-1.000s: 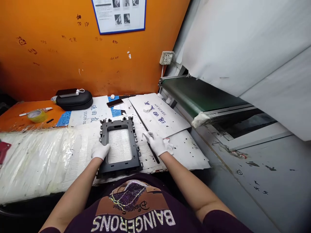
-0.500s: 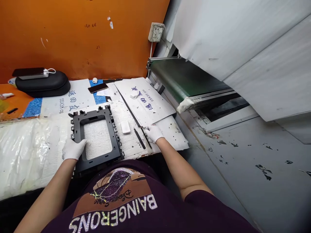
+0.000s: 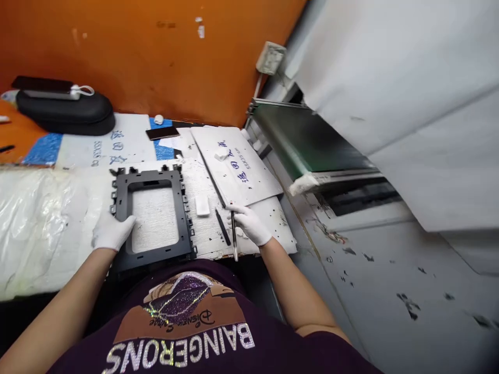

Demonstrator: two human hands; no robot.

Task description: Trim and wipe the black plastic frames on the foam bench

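A black plastic frame [image 3: 156, 254] with a large rectangular opening and clips along its edges lies on the white work surface. My left hand [image 3: 111, 231], in a white glove, is closed on the frame's left side, thumb over the inner edge. To the right, my gloved right hand [image 3: 249, 223] pinches a slim dark tool with a shiny metal end [image 3: 235, 244] pointing towards me; its exact kind is unclear. Just left of that tool lie a black pen-like stick [image 3: 223, 227] and a small white block [image 3: 201, 205].
White boards with blue handwriting [image 3: 241, 161] lie at the right, a phone [image 3: 162, 133] and a black case [image 3: 66, 114] at the back. A green conveyor belt [image 3: 307, 135] stands beyond the right edge. Clear plastic sheeting [image 3: 42, 223] covers the left side.
The slim tool in my right hand has turned, and its shiny end now shows nearer my body. My left hand keeps its hold on the frame. The head view has shifted slightly.
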